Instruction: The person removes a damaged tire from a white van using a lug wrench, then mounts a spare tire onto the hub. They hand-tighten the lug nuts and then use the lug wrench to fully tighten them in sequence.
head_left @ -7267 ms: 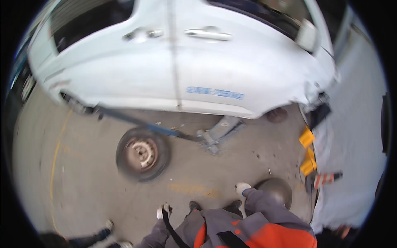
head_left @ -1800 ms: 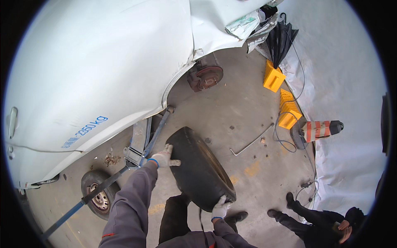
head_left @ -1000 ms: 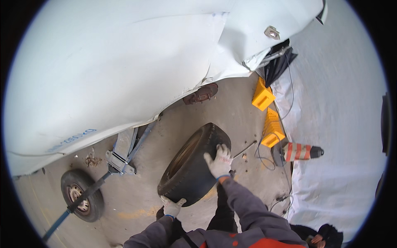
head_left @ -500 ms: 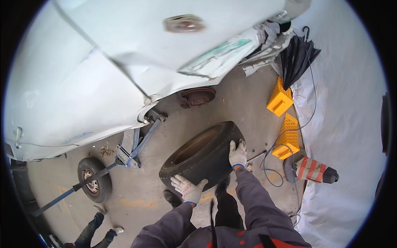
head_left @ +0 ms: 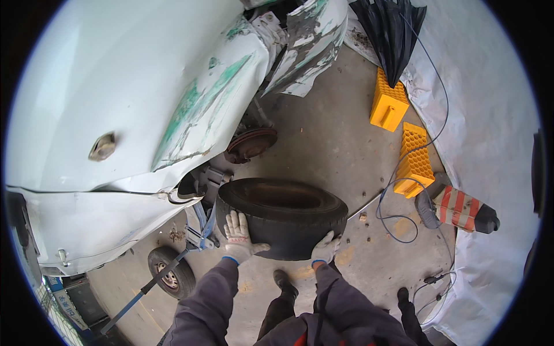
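A black tyre on a brownish wheel point(head_left: 283, 239) is between my two gloved hands, in front of my legs. My left hand point(head_left: 238, 235) presses on the tread near its left end, fingers spread upward and thumb pointing right. Against the tread's lower right side rests my right hand point(head_left: 326, 249), its fingers partly foreshortened. Just beyond the wheel, a rusty brake disc point(head_left: 254, 144) shows under the damaged front of a white vehicle point(head_left: 86, 75). Whether the tyre touches the floor cannot be seen.
A blue-grey floor jack point(head_left: 202, 228) stands left, its long handle passing over another wheel point(head_left: 171, 275). Yellow chocks point(head_left: 414, 158), a black umbrella point(head_left: 389, 37), a striped cone point(head_left: 461, 209) and a looping cable point(head_left: 398, 235) lie right. A dark shoe point(head_left: 402, 295) shows lower right.
The wheel has turned from a slant to nearly level across my view, nearer the brake disc. Both hands moved with it. My view has shifted; the other person's hands at lower left are gone.
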{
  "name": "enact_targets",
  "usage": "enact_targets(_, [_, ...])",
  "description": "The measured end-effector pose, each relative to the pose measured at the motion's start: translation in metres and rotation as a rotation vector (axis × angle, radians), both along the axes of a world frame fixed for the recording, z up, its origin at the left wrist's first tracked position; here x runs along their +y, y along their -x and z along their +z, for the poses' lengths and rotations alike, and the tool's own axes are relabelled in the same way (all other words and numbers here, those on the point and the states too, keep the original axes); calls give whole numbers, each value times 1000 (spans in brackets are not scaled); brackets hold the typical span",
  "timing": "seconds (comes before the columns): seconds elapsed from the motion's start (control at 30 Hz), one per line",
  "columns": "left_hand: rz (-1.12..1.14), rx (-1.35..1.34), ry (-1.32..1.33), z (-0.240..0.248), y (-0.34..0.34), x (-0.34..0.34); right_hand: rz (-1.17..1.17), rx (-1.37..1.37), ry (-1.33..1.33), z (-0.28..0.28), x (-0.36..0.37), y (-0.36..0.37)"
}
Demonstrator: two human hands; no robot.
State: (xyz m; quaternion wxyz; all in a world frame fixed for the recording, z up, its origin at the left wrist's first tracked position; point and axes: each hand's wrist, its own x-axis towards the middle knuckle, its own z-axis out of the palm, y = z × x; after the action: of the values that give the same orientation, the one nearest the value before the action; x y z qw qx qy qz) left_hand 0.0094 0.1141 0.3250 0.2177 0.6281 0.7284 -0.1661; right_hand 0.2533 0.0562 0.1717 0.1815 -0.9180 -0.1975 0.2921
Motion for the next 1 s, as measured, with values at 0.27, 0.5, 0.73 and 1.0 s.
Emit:
enact_targets(0.27, [88,-164,58,-28,115,37,263,-129,103,44,38,58])
enact_targets(0.5, [416,-349,-74,-74,177,-8,380,-84,134,84,150,92])
enact_targets(0.73, [791,-299,-144,-47,101,-10,672,-78,82,105,259,110])
enact_targets(1.0, [1015,-213,-101,-22,63,65,666,-69,98,87,330,119])
